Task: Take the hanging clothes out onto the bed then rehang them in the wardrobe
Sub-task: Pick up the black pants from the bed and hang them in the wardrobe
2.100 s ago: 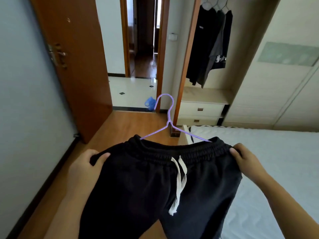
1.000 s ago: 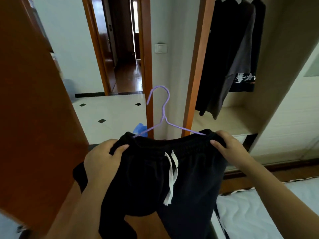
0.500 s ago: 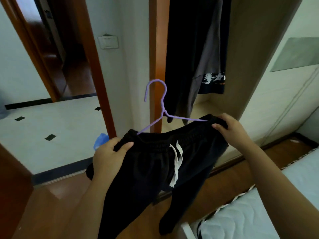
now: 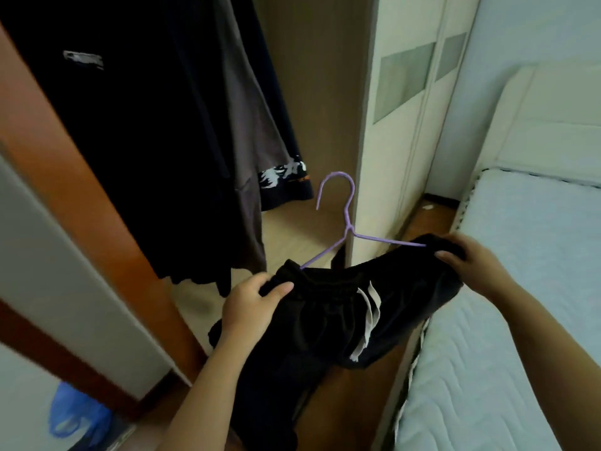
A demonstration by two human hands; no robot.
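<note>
A: Far left, low down, we see a blue bag (image 4: 76, 416) on the floor, blurred, beside the white wall and the wood frame (image 4: 97, 177) of the wardrobe

B: Next we have the hung clothes: a black top (image 4: 136, 131) fills the open bay, a grey one (image 4: 250, 131) hangs just right of it, and behind that a dark hem with white print (image 4: 286, 177) shows

A: Below them we see the pale shelf (image 4: 299, 232) of the bay

B: Then our left hand (image 4: 252, 307), clenched on the left end of the waistband of the black shorts (image 4: 328, 327), thumb on top

A: The shorts hang on a purple hanger (image 4: 349, 222); we see its hook standing up and tilted, in front of the bay, not on any rail we can see

B: Two white cords (image 4: 369, 314) dangle from the middle of the waistband, and the legs droop below our left forearm

A: Our right hand (image 4: 471, 265) grips the right end of the waistband, held higher than the left, so the shorts slant

B: Past the hook we see the white sliding door (image 4: 400, 92) with grey panels

A: And at the right the bed (image 4: 520, 288), its quilted white mattress bare where we can see it, headboard at the far end; the shorts are held off its edge, not lying on it
</note>
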